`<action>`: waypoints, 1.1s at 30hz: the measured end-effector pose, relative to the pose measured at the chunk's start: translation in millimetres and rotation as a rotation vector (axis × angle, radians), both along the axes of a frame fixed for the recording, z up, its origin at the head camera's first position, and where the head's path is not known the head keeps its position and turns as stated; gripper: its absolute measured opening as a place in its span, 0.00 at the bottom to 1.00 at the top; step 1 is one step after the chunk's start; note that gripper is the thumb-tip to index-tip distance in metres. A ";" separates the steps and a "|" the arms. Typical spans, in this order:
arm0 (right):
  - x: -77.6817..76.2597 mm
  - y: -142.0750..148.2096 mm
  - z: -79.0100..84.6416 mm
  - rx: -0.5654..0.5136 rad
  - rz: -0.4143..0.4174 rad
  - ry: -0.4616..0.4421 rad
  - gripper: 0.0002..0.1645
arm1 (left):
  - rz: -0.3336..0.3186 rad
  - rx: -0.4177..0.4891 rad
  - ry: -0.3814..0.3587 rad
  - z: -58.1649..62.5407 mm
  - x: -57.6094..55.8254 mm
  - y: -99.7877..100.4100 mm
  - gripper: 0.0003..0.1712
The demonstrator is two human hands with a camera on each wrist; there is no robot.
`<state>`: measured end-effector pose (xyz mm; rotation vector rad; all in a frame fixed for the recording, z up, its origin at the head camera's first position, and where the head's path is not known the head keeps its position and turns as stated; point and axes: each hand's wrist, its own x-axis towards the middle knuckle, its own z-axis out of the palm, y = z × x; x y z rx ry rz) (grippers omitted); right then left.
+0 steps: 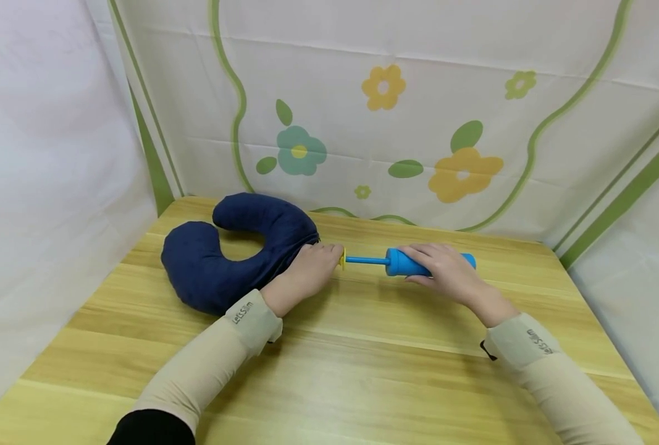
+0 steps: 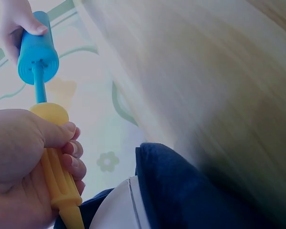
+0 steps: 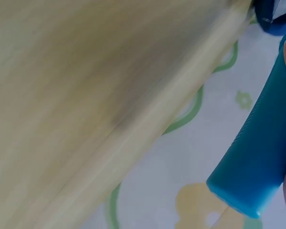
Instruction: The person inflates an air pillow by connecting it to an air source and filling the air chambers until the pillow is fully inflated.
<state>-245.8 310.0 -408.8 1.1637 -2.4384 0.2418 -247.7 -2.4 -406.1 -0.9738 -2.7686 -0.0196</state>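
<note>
A hand air pump lies across both hands, level above the table. My left hand (image 1: 317,264) has its fingers curled round the pump's yellow grip (image 2: 59,174), whose narrow tip points at a navy U-shaped neck pillow (image 1: 196,272). In the left wrist view, the pillow's cover parts around a pale inner lining (image 2: 115,210); whether the tip enters it is hidden by the frame edge. My right hand (image 1: 446,272) holds the blue pump barrel (image 3: 257,143). Between the hands, a length of blue rod (image 1: 367,260) shows, drawn out of the barrel.
Beneath everything is a wood-grain table (image 1: 362,371). A white cloth with flowers (image 1: 385,86) hangs along its back edge, and plain white cloth (image 1: 46,185) hangs at the left side. The pillow sits near the table's back left corner.
</note>
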 end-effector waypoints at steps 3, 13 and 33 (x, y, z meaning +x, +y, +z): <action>-3.0 12.0 -3.5 -0.011 0.029 0.035 0.45 | -0.014 0.014 0.029 -0.5 -0.6 -2.1 0.04; -6.1 43.4 -13.5 -0.031 0.088 0.137 0.43 | -0.022 0.023 0.024 -0.4 -0.6 -3.2 0.05; 9.1 -15.6 1.2 -0.004 0.004 0.205 0.37 | 0.008 -0.010 -0.003 3.4 1.4 4.8 0.04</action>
